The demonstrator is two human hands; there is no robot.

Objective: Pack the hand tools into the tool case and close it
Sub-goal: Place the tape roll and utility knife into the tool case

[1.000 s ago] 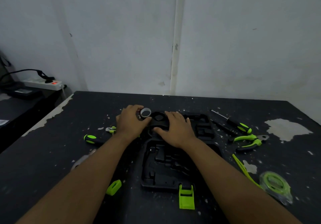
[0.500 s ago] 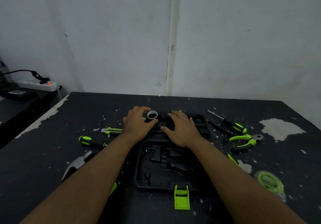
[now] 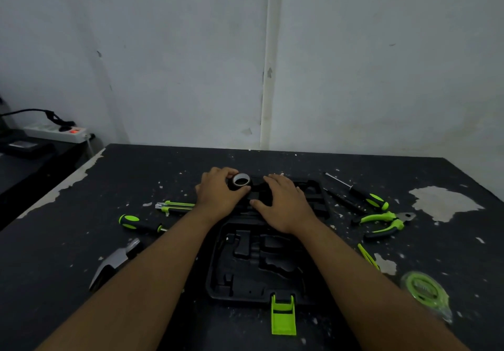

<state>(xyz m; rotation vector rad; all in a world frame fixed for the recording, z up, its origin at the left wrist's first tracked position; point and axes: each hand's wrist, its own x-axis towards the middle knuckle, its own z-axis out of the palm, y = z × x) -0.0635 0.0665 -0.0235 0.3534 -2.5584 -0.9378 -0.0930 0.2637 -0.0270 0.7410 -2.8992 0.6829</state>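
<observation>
An open black tool case [image 3: 253, 263] lies in the middle of the dark table, its green latch [image 3: 283, 314] at the near edge. My left hand [image 3: 219, 194] holds a small black tape roll [image 3: 241, 181] over the case's far half. My right hand [image 3: 283, 200] lies flat on that far half with its fingers spread. Green-and-black tools lie around: a utility knife [image 3: 174, 205], a screwdriver [image 3: 139, 222] and a hammer [image 3: 117, 262] on the left; two screwdrivers [image 3: 360, 194], pliers [image 3: 381, 221] and a tape measure [image 3: 424, 290] on the right.
The table [image 3: 54, 255] has chipped paint patches and a bare spot [image 3: 444, 203] at the right. A white wall stands behind it. A power strip [image 3: 56, 131] with a lit switch sits on a lower surface at far left.
The view shifted slightly; my left hand has brought the tape roll a little right over the case's far half. My right hand stays on the case.
</observation>
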